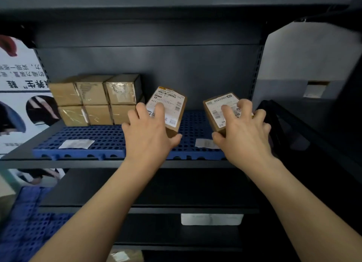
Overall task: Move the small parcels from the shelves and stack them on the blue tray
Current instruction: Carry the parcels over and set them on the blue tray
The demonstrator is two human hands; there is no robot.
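We are gripping one labelled parcel [168,106] in our left hand [147,138] and another labelled parcel [219,110] in our right hand [242,136], fingers closed around each, both tilted above the blue tray [101,138] lying on the shelf [19,154]. We are facing six stacked parcels [96,100] sitting at the tray's back left corner, two rows high.
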